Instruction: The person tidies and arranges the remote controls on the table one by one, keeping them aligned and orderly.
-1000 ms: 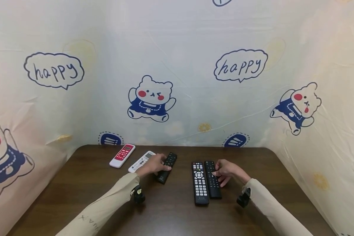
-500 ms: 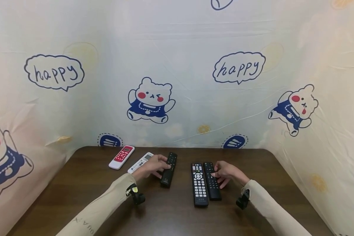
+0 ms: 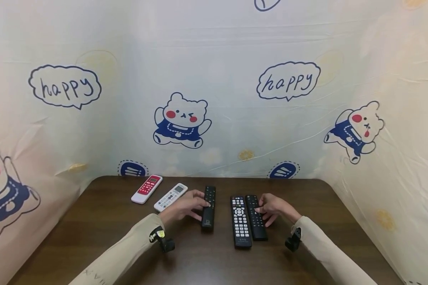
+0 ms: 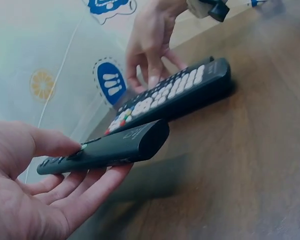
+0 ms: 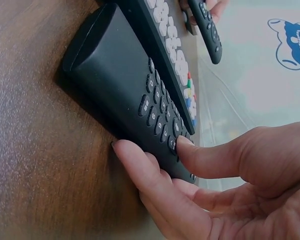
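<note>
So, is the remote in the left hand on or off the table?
Off: fingers reach beneath the remote, whose shadow falls on the table below.

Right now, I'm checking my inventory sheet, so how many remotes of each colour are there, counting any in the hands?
Black-bodied remotes: 3
White-faced remote: 1
Red-faced white remote: 1
Total: 5 remotes

Across the table (image 3: 185, 261)

Your left hand (image 3: 185, 205) has the held remote (image 3: 208, 217) at its right, the near remote (image 3: 169, 198) just left, the far remote (image 3: 147, 189) farther left. Left of your right hand (image 3: 272, 208): the gripped remote (image 3: 257, 223), then the middle remote (image 3: 241, 223) beside it.
</note>
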`<act>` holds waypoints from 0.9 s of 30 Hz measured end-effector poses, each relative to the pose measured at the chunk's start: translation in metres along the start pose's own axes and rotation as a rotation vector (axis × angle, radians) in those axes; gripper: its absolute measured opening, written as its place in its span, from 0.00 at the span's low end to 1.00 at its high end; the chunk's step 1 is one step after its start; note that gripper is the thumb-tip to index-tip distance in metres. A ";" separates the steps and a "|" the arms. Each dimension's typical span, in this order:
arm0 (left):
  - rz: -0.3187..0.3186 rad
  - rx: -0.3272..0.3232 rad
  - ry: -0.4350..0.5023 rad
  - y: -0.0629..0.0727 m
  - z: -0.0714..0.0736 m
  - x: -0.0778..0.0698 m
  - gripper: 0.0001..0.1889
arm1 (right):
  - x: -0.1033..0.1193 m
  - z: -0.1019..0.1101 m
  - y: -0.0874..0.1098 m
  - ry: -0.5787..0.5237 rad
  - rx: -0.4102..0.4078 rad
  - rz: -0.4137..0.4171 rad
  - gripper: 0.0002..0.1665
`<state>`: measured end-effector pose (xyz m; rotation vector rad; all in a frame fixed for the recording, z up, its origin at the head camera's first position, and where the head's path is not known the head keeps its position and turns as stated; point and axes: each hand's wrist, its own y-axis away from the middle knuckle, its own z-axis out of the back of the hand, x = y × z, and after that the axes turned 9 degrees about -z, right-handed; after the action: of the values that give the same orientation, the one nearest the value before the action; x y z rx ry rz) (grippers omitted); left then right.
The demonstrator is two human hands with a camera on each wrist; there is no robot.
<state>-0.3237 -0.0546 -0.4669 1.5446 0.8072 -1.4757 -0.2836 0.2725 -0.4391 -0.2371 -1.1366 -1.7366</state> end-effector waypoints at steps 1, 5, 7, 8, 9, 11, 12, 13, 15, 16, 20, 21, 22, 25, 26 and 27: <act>0.001 0.003 0.003 0.002 -0.002 0.000 0.29 | 0.000 0.000 0.000 0.000 0.001 0.001 0.15; 0.006 0.008 0.018 0.009 -0.008 -0.003 0.31 | 0.000 -0.001 -0.001 0.002 -0.003 0.008 0.14; 0.004 0.003 0.024 0.012 -0.012 -0.005 0.31 | 0.000 0.000 -0.001 0.000 -0.010 0.014 0.14; 0.004 -0.001 0.027 0.012 -0.015 -0.005 0.31 | 0.000 0.000 0.000 -0.001 -0.011 0.016 0.14; 0.001 -0.001 0.028 0.013 -0.017 -0.005 0.31 | 0.000 0.000 -0.001 -0.002 -0.012 0.020 0.13; 0.002 -0.001 0.030 0.014 -0.022 -0.005 0.31 | 0.000 -0.001 0.000 -0.003 -0.009 0.021 0.14; 0.005 -0.001 0.033 0.015 -0.024 -0.004 0.31 | 0.000 -0.001 0.000 -0.004 -0.008 0.019 0.14; 0.007 -0.003 0.034 0.016 -0.027 -0.004 0.31 | 0.000 -0.001 -0.001 -0.005 -0.005 0.017 0.14; 0.009 -0.007 0.034 0.017 -0.031 -0.003 0.31 | 0.000 -0.002 -0.001 -0.004 -0.003 0.015 0.14; 0.009 -0.009 0.029 0.018 -0.034 -0.003 0.31 | -0.001 -0.002 -0.001 -0.001 0.000 0.018 0.14; -0.009 0.002 -0.004 0.022 -0.042 -0.003 0.32 | 0.000 -0.003 -0.003 0.008 0.006 0.030 0.14; -0.016 0.006 -0.016 0.023 -0.043 -0.003 0.32 | 0.000 -0.003 -0.003 0.013 0.007 0.032 0.14; -0.020 0.007 -0.026 0.023 -0.045 -0.003 0.32 | 0.000 -0.003 -0.004 0.014 0.007 0.033 0.13; -0.025 0.002 -0.038 0.023 -0.047 -0.003 0.32 | 0.001 -0.002 -0.005 0.017 0.006 0.024 0.13; -0.025 0.001 -0.038 0.022 -0.047 -0.002 0.32 | 0.001 -0.002 -0.005 0.017 0.007 0.022 0.13; -0.023 0.003 -0.036 0.022 -0.048 -0.001 0.32 | 0.001 -0.002 -0.005 0.017 0.008 0.019 0.13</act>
<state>-0.2824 -0.0221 -0.4647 1.5112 0.8045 -1.5180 -0.2872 0.2707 -0.4425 -0.2271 -1.1249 -1.7146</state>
